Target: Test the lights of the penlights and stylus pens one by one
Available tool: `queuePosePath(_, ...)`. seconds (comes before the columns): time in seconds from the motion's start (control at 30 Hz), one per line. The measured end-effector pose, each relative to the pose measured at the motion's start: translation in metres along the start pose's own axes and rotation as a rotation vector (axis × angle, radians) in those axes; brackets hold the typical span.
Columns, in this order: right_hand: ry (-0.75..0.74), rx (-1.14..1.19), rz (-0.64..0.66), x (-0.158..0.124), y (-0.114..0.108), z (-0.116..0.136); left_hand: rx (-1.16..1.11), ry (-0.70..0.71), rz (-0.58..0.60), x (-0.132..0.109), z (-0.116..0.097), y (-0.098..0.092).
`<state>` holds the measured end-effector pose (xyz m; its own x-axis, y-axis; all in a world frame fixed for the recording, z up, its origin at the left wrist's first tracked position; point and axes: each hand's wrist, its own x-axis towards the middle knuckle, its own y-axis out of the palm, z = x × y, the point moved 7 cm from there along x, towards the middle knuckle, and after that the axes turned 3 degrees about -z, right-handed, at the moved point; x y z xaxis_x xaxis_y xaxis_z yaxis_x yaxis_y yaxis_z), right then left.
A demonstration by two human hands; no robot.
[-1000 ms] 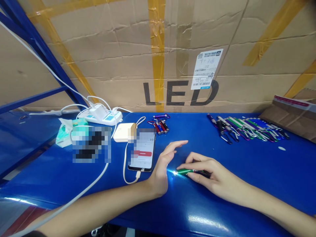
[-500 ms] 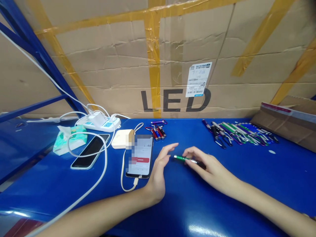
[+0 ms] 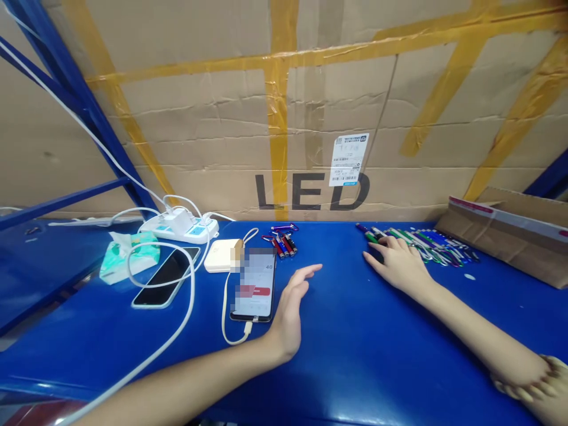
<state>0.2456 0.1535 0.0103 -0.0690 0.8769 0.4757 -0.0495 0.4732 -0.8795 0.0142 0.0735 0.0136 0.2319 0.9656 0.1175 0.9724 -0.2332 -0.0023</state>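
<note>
My left hand [image 3: 288, 313] rests on its edge on the blue table beside a lit phone [image 3: 252, 299], fingers stretched out and holding nothing. My right hand [image 3: 402, 263] is at the left end of a row of small keychain flashlights [image 3: 428, 239] with carabiner clips. Its fingers are curled over a green keychain flashlight [image 3: 371, 238]; only the green end shows past them, and the rest is hidden. A purple flashlight [image 3: 361, 226] lies just beyond. Behind the phone is a smaller group of red, blue and black flashlights [image 3: 284, 244], with a purple one [image 3: 284, 227] behind.
A cream power bank [image 3: 219, 255] is cabled to the lit phone. Left of it are a dark-screened phone [image 3: 166, 278], a tissue pack [image 3: 128, 260] and a white power strip [image 3: 199, 231] with loose cables. A large carton [image 3: 213, 130] stands behind; an open cardboard box [image 3: 501, 236] sits right.
My right hand has carried the green flashlight from the middle of the table away to the right, up to the row. My left hand stays beside the phone. The view has tilted slightly.
</note>
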Motion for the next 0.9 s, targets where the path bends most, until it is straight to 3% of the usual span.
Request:
queuePosePath(0.17, -0.067, 0.025, -0.039, 0.002, -0.012, 0.015, 0.079, 0.113, 0.055, -0.002, -0.013, 0.004)
queuePosePath(0.37, -0.384, 0.132, 0.065, 0.010, -0.017, 0.091, 0.078, 0.193, 0.071, -0.004, -0.020, 0.007)
queuePosePath(0.5, -0.487, 0.129, 0.128, 0.044, -0.010, 0.143, 0.076, 0.207, 0.078, -0.005, -0.021, 0.008)
queuePosePath(0.63, -0.509, 0.078, 0.164, 0.087, 0.006, 0.175, 0.080, 0.196, 0.069, -0.006, -0.022, 0.006)
queuePosePath(0.77, -0.483, 0.007, 0.206, 0.104, 0.019, 0.175, 0.074, 0.180, 0.054, -0.006, -0.019, 0.005)
queuePosePath(0.9, -0.394, -0.034, 0.205, 0.100, 0.018, 0.148, 0.044, 0.180, 0.092, -0.008, -0.016, 0.010)
